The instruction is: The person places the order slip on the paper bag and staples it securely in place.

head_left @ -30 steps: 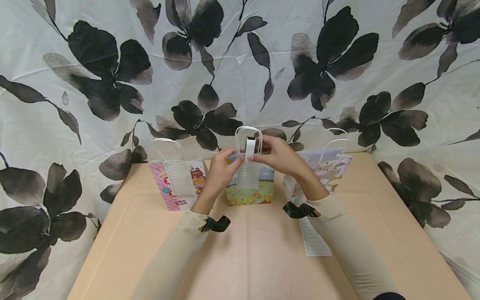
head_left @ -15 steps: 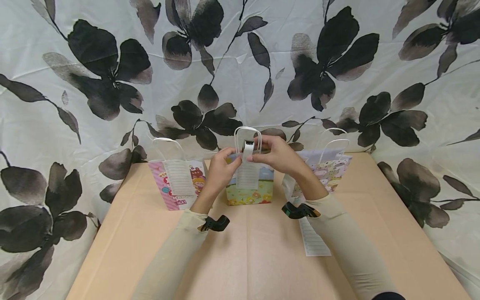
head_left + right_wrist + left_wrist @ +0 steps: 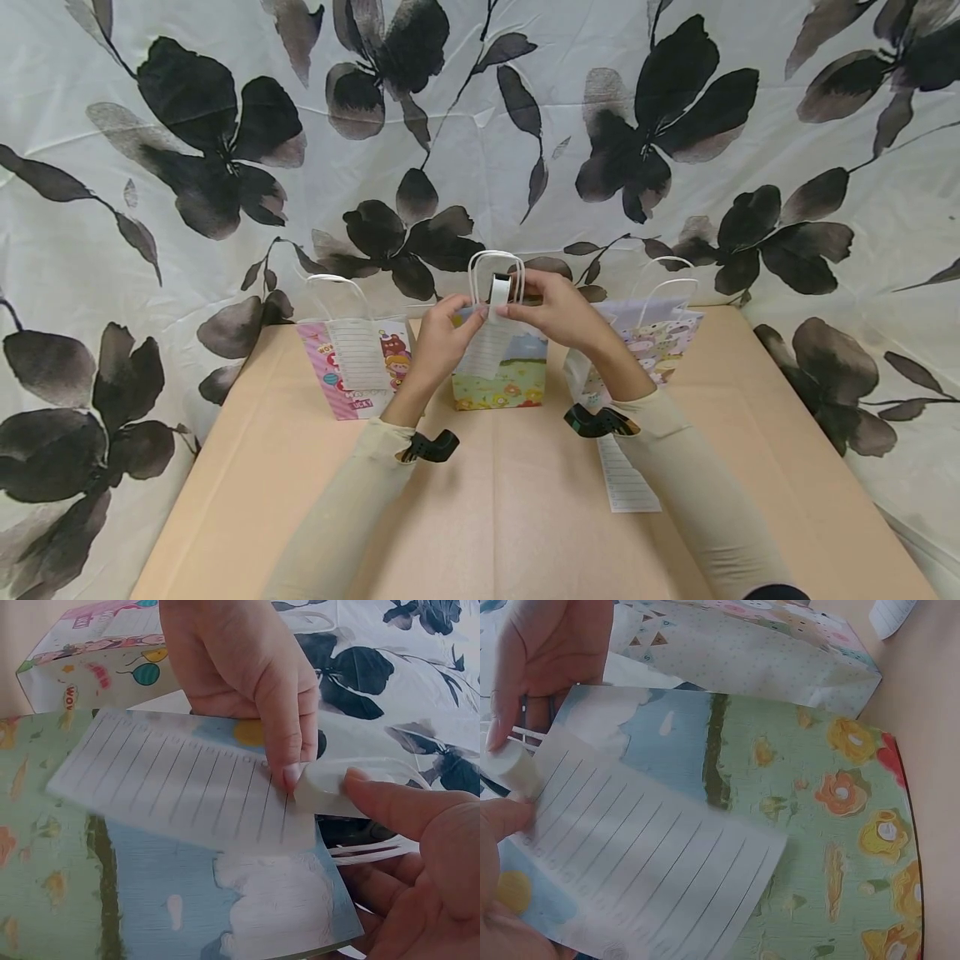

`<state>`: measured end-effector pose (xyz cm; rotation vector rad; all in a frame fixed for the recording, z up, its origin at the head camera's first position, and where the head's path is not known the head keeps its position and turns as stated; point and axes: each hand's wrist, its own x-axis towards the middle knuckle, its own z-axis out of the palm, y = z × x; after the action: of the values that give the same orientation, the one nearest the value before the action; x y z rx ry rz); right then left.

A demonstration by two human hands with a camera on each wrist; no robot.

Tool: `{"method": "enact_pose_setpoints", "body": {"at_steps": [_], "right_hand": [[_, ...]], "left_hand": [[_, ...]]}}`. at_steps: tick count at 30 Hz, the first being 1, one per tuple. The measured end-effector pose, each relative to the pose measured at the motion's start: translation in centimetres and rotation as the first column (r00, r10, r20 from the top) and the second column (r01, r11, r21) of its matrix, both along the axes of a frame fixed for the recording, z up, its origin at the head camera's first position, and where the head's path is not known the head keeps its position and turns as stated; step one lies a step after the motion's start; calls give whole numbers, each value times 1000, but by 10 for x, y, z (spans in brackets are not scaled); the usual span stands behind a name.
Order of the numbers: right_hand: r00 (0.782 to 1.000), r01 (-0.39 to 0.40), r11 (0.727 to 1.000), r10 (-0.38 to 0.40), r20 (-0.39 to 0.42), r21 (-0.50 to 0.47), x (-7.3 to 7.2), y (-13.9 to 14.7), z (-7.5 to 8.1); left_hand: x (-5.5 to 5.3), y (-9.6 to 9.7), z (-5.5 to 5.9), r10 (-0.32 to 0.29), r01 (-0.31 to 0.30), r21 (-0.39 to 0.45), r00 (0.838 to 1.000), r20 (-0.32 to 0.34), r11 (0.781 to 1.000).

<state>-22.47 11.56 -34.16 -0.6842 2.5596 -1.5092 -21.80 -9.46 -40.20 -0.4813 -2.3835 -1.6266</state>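
Observation:
A paper gift bag (image 3: 517, 379) with a green meadow, flowers and blue sky stands between my hands, white cord handles up. A lined paper slip (image 3: 483, 354) lies over its front, tilted in the head view. My left hand (image 3: 442, 337) pinches the slip at the bag's top edge; its thumb shows in the right wrist view. With thumb on top and fingers underneath, my right hand (image 3: 558, 308) grips a small white, round-ended tool (image 3: 328, 787) with a dark part. The tool sits at the slip's upper end, within the handles. Its working end is hidden.
To the left stands a pink gift bag (image 3: 330, 367) with a lined slip (image 3: 363, 358) on its front. A pale patterned gift bag (image 3: 660, 337) is at right, partly behind my right arm. Another lined slip (image 3: 630, 479) lies on the table (image 3: 495, 517) near my right sleeve.
The slip's lower end has swung left, so it now hangs aslant on the bag. The white tool dipped slightly, then came upright again. Both hands have stayed nearly in place.

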Motion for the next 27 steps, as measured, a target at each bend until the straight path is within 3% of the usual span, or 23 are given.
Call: {"method": "enact_pose_setpoints", "body": {"at_steps": [4, 12, 19, 27], "right_hand": [[1000, -4, 1000, 5, 19, -20, 0, 1, 0], [995, -9, 989, 25, 101, -149, 1, 3, 2], [999, -37, 992, 41, 35, -125, 2, 3, 3], [999, 28, 992, -23, 34, -127, 2, 3, 0]], "left_hand": [[0, 0, 0, 8, -8, -14, 1000, -14, 1000], [-1, 1, 0, 28, -29, -40, 999, -30, 999], [0, 1, 0, 35, -36, -31, 999, -34, 999], [0, 1, -2, 31, -32, -41, 999, -41, 999]]}}
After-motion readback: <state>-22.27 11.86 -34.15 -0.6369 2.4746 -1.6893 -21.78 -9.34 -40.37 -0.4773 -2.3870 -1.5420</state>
